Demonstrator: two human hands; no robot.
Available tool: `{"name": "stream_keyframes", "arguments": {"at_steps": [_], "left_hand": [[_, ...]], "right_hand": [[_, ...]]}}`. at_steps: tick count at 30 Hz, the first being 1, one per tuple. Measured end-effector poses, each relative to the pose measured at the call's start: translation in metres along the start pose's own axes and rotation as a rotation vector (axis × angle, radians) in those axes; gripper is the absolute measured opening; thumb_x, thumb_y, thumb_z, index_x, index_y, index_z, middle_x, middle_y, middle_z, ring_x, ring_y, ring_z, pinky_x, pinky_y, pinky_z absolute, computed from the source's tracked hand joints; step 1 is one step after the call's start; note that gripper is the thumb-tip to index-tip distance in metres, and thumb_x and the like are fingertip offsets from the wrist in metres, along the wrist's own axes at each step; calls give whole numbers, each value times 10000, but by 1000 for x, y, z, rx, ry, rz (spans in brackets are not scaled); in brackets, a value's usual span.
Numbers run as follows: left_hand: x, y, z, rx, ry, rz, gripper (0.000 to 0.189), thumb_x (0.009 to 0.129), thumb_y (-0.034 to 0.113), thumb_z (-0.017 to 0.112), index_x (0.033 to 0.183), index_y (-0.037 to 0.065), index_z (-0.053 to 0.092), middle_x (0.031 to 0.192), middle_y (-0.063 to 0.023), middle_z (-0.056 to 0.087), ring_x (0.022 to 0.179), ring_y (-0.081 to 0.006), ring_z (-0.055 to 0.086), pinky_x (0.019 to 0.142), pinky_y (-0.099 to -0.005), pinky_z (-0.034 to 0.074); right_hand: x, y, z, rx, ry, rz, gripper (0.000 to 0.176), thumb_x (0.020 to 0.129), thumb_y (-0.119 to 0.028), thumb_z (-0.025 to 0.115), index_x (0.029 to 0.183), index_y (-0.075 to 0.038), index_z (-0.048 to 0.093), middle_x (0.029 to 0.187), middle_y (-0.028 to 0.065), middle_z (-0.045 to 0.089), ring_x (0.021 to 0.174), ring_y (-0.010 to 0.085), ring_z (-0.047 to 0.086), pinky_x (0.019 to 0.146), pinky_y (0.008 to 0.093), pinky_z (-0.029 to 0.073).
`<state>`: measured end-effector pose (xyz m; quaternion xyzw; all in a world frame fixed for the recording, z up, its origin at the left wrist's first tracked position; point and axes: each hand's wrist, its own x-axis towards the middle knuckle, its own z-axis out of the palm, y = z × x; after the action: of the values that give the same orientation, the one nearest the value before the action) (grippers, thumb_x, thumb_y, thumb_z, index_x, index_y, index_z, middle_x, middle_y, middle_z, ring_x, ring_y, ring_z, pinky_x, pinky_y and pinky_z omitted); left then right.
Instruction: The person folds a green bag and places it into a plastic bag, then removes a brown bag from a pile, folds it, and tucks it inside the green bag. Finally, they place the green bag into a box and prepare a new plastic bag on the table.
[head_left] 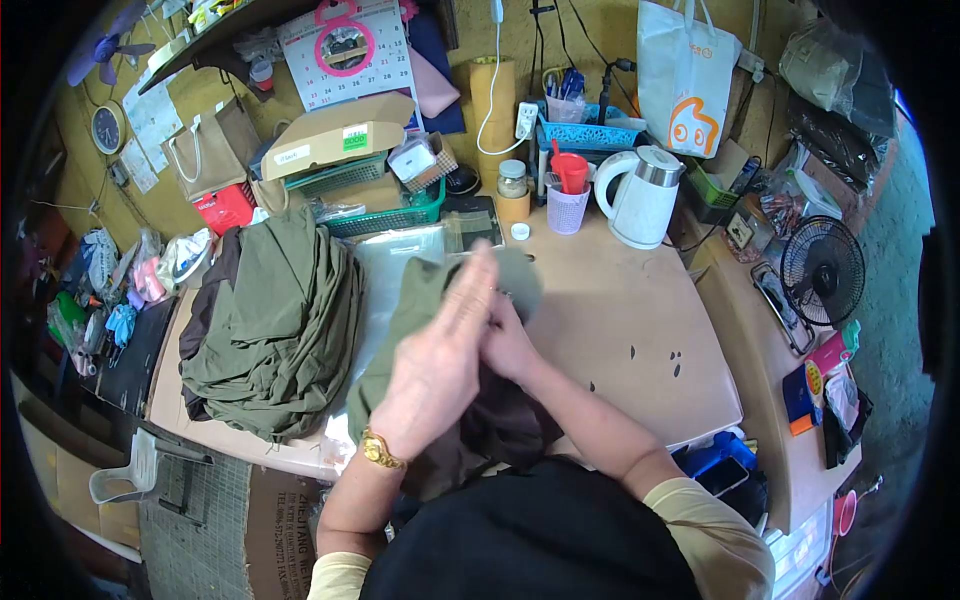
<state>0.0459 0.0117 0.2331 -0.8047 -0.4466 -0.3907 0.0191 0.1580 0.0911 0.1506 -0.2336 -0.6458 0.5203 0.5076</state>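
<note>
My left hand [440,355], with a gold watch at its wrist, is raised over a green cloth piece [410,300] near the front of the table; its fingers are stretched out and blurred. Close on its right, my right hand [508,340] has its fingers bent in at the cloth, partly hidden behind my left hand. A blurred green flap of the cloth stands out beyond both hands. Dark brown fabric [510,425] hangs below them. A large pile of folded green garments [270,320] lies to the left.
At the back stand a white kettle [643,198], a purple cup [567,208], a jar [513,180] and a green basket [390,218]. A small white cap [520,231] lies before the jar. A black fan [823,275] is at the right, a white chair [130,475] at the lower left.
</note>
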Motion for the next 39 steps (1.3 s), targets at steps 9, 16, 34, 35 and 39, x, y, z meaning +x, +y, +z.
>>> {"name": "stream_keyframes", "arguments": {"at_steps": [9, 16, 34, 35, 39], "left_hand": [[-32, 11, 17, -289, -151, 153, 777, 676, -156, 537, 1400, 127, 541, 1544, -115, 423, 1069, -315, 673, 724, -329, 598], [-47, 22, 10, -575, -217, 132, 670, 788, -25, 675, 1427, 36, 481, 1548, -198, 395, 1206, -273, 620, 735, -318, 563], [-62, -59, 74, -758, 44, -274, 893, 990, 692, 114, 1363, 12, 558, 1392, -155, 578, 1375, -321, 460, 1183, -488, 231], [-74, -67, 88, -921, 21, -362, 738, 1038, 577, 165, 1264, 23, 597, 1091, -111, 612, 1073, -281, 550, 975, -427, 363], [-72, -80, 133, -725, 81, -403, 491, 1089, 393, 307, 1031, 20, 622, 583, 20, 429, 503, -166, 424, 518, -323, 388]], "right_hand": [[30, -22, -17, 105, 37, 25, 248, 908, -156, 595, 1088, 13, 611, 1033, 136, 677, 1006, 212, 618, 888, 379, 484], [36, -89, -53, 17, -130, -23, 252, 907, -162, 598, 1090, 12, 612, 1036, 137, 677, 1005, 214, 618, 888, 380, 484], [-97, -79, -56, -198, -419, 175, 264, 907, -177, 605, 1094, 9, 615, 1043, 138, 678, 1004, 221, 620, 885, 382, 484], [-103, -77, -54, -186, -409, 172, 265, 907, -177, 606, 1095, 9, 615, 1043, 139, 679, 1004, 221, 620, 885, 383, 484], [-103, -62, -38, -176, -387, 169, 267, 907, -181, 607, 1095, 8, 615, 1045, 139, 679, 1003, 223, 621, 885, 383, 484]]}}
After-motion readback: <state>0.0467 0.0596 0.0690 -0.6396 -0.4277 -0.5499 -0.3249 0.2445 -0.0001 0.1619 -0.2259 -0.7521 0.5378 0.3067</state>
